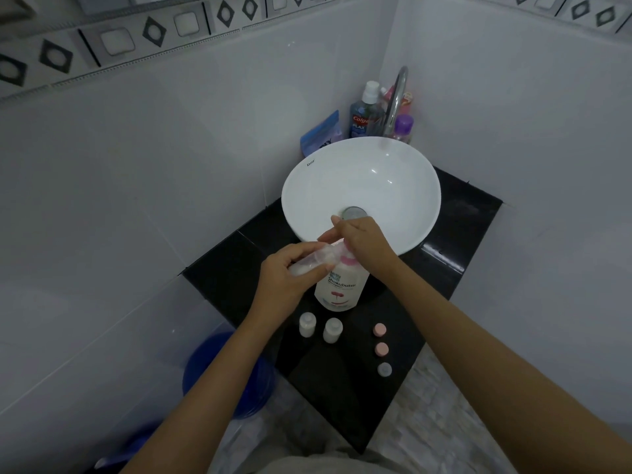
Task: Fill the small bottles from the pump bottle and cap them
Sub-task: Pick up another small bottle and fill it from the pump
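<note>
A: What did the person have on?
B: Both forearms were bare right up to the frame edge, no sleeves in view. Left hand [287, 278] and right hand [364, 242] were bare too: no gloves, rings or watch.
A: Clothing?
B: Only a strip of grey fabric [307, 465] at bottom centre. Couldn't tell which garment.
</note>
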`<control>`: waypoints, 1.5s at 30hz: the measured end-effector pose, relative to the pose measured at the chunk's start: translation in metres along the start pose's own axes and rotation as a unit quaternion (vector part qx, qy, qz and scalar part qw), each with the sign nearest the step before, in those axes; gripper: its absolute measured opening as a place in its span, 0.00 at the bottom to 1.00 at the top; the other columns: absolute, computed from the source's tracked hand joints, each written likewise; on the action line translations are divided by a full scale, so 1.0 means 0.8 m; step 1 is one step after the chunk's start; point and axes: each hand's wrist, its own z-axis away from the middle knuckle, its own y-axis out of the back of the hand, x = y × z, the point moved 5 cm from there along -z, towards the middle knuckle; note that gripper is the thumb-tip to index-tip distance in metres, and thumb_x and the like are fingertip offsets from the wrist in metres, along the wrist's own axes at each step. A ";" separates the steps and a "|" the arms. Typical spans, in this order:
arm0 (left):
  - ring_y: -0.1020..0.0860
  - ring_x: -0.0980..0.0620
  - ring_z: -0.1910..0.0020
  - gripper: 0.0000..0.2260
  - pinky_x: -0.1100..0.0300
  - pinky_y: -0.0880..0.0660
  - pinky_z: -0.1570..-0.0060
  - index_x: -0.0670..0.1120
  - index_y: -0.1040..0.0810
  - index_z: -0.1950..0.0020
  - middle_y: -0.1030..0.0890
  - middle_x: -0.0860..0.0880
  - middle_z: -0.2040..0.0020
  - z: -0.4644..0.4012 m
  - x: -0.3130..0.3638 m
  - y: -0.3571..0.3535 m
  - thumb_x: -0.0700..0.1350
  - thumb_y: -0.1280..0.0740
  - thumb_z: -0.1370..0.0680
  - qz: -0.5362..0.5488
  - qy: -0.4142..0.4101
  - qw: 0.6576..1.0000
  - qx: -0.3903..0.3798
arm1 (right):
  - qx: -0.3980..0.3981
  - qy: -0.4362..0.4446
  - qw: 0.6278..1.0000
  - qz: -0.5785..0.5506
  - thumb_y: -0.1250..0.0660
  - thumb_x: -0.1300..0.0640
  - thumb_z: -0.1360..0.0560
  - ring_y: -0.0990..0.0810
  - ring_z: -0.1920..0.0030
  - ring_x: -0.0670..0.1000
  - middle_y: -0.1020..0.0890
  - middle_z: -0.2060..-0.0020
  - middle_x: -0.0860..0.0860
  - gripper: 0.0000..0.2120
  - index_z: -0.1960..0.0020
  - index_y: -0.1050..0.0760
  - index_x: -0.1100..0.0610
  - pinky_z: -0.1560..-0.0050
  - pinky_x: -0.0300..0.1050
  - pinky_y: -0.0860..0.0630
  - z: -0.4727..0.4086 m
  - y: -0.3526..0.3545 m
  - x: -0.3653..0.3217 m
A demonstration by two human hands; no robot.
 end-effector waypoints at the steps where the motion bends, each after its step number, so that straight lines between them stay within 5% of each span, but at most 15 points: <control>1: 0.19 0.56 0.47 0.15 0.61 0.22 0.48 0.46 0.19 0.43 0.17 0.50 0.48 0.001 -0.002 -0.001 0.44 0.27 0.29 -0.004 0.001 1.000 -0.002 | -0.002 -0.002 1.000 -0.004 0.43 0.53 0.20 0.20 0.59 0.47 0.16 0.63 0.53 0.19 0.55 0.17 0.62 0.56 0.38 0.27 0.001 -0.002 0.004; 9: 0.19 0.55 0.46 0.16 0.60 0.22 0.46 0.45 0.19 0.42 0.17 0.49 0.47 0.002 0.005 0.001 0.44 0.26 0.29 0.015 0.000 1.000 0.002 | -0.030 0.016 0.999 0.032 0.41 0.52 0.20 0.21 0.57 0.43 0.15 0.56 0.53 0.18 0.52 0.17 0.61 0.52 0.33 0.29 0.000 0.004 -0.015; 14: 0.20 0.57 0.47 0.16 0.65 0.23 0.48 0.46 0.19 0.42 0.17 0.50 0.47 0.001 0.004 0.002 0.43 0.26 0.29 0.006 -0.003 1.000 -0.001 | -0.003 0.015 1.000 0.007 0.43 0.53 0.20 0.22 0.59 0.40 0.17 0.61 0.50 0.19 0.53 0.17 0.61 0.58 0.25 0.31 0.003 0.002 -0.008; 19: 0.19 0.56 0.47 0.16 0.63 0.22 0.49 0.45 0.20 0.42 0.17 0.49 0.47 0.004 -0.008 -0.001 0.43 0.27 0.29 -0.003 0.016 1.000 -0.002 | -0.010 -0.003 1.000 0.008 0.43 0.53 0.20 0.20 0.61 0.42 0.17 0.65 0.46 0.18 0.55 0.16 0.60 0.57 0.34 0.29 0.003 -0.006 0.008; 25: 0.19 0.56 0.47 0.16 0.64 0.22 0.48 0.45 0.19 0.42 0.17 0.49 0.47 0.003 0.009 0.003 0.42 0.26 0.29 0.009 -0.005 1.000 0.003 | -0.025 0.028 0.998 0.051 0.41 0.50 0.21 0.21 0.55 0.45 0.17 0.58 0.50 0.18 0.52 0.16 0.60 0.45 0.39 0.29 0.000 0.007 -0.016; 33: 0.19 0.56 0.46 0.16 0.62 0.22 0.48 0.46 0.20 0.42 0.17 0.49 0.47 0.004 -0.005 -0.001 0.43 0.27 0.29 0.009 0.019 1.000 -0.013 | 0.011 0.011 1.000 0.003 0.42 0.51 0.20 0.18 0.52 0.53 0.15 0.58 0.56 0.19 0.55 0.16 0.60 0.52 0.40 0.26 0.003 -0.006 0.013; 37: 0.19 0.55 0.46 0.16 0.62 0.22 0.47 0.45 0.20 0.42 0.17 0.48 0.47 0.003 0.003 0.002 0.42 0.27 0.29 0.015 0.011 1.000 -0.007 | -0.026 0.025 0.998 0.046 0.41 0.50 0.20 0.19 0.50 0.50 0.15 0.53 0.54 0.18 0.52 0.16 0.59 0.47 0.38 0.28 0.001 -0.001 -0.003; 45: 0.19 0.55 0.46 0.16 0.61 0.22 0.47 0.47 0.20 0.43 0.17 0.49 0.47 0.000 0.003 0.002 0.42 0.26 0.29 0.014 0.016 1.000 -0.012 | -0.003 0.028 1.000 0.007 0.42 0.52 0.20 0.21 0.55 0.43 0.17 0.58 0.51 0.19 0.53 0.16 0.60 0.54 0.33 0.31 0.001 0.000 0.002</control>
